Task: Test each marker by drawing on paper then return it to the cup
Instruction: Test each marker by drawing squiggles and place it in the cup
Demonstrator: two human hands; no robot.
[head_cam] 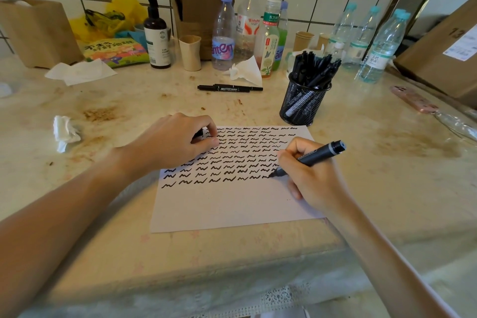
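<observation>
Two hands at work: both over the paper, one writing, one bracing.
Counter (pixel 361 121): stained, cluttered at the back; carries everything below.
Paper (pixel 227 204): single thin sheet at the counter's near edge, upper part filled with rows of black squiggles. Judged light and prone to slide, so it wants a hand on it.
Cup (pixel 304 100): black mesh, just beyond the paper's far right corner, packed with markers. Judged light and tippable; return markers straight down.
Left hand (pixel 175 144): fingers curled, resting on the paper's far left part, pinching a small dark piece, probably the cap (pixel 200 133); mostly hidden.
Right hand (pixel 312 175): wrapped round the marker in a writing grip at the paper's right edge.
Marker (pixel 317 156): stiff, light, smooth barrel; tip touching the paper at a row's end. Best held low on the barrel.
Spare marker (pixel 229 88): lying capped beyond the paper, left of the cup.
</observation>
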